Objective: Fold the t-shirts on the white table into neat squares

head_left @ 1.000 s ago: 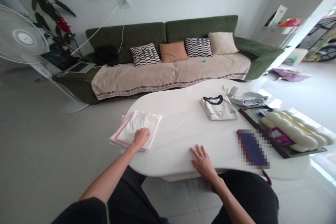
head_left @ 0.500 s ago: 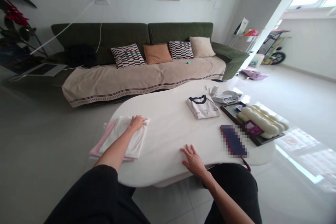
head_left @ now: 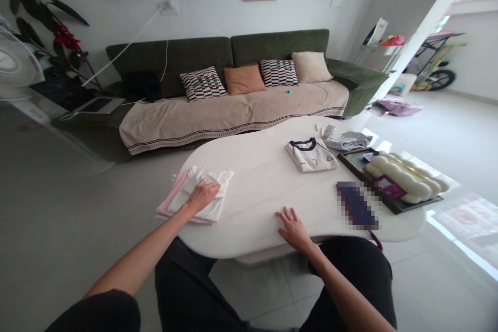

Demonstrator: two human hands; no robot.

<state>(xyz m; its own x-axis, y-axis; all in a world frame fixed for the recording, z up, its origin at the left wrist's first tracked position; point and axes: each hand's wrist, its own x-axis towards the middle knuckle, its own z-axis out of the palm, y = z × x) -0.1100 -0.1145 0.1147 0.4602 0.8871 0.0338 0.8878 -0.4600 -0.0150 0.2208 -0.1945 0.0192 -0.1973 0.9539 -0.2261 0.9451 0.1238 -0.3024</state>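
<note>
My left hand rests on a folded white cloth at the left end of the white oval table. Its fingers curl into the fabric, which is bunched up just beyond them. A pink cloth lies under the white one and sticks out past the table's edge. My right hand lies flat on the table near its front edge, fingers spread, holding nothing. A folded white jersey with a dark collar sits further back on the right, apart from both hands.
A dark tray with a white bumpy object stands at the table's right end, a dark flat item next to it. Crumpled packaging lies behind the jersey. A green sofa stands beyond, a fan at the left.
My left hand slid from the near part of the white cloth to its far edge, then came back, leaving the fabric rumpled. My right hand stayed flat. The view swung left and right.
</note>
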